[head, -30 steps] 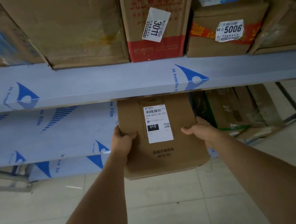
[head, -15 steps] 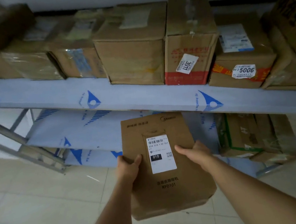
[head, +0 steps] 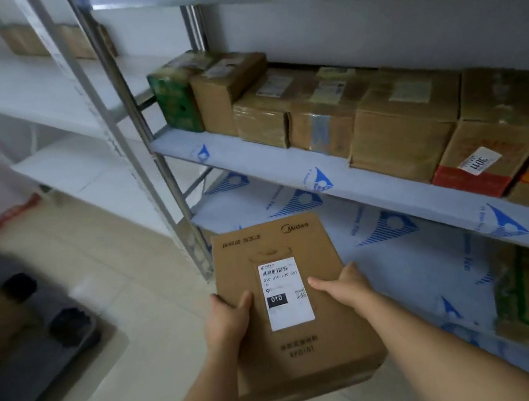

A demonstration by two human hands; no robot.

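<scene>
Head camera view, looking down at a storeroom floor and metal shelving. A person holds a flat brown cardboard box [head: 319,358] in the air with both bare hands, above the pale tiled floor [head: 133,342] and just in front of the lower shelves.

The box's broad face is turned up toward the camera. Its long axis runs away from the person, with the far end leaning slightly left. The Midea logo sits at the far end, so the print reads upright to the holder. A white shipping label [head: 286,292] with a barcode and "010" lies in the middle of that face.

The left hand [head: 228,320] grips the left edge and the right hand [head: 346,288] grips the right edge. Each thumb lies on top beside the label; the fingers wrap under the sides, out of sight.

Behind and to the right, a shelf [head: 285,162] wrapped in blue-printed film carries a row of cardboard parcels, starting with a green box [head: 176,105] and reaching a box tagged 3011 [head: 486,144]. A dark plastic pallet [head: 33,323] lies on the floor at left, blurred.
</scene>
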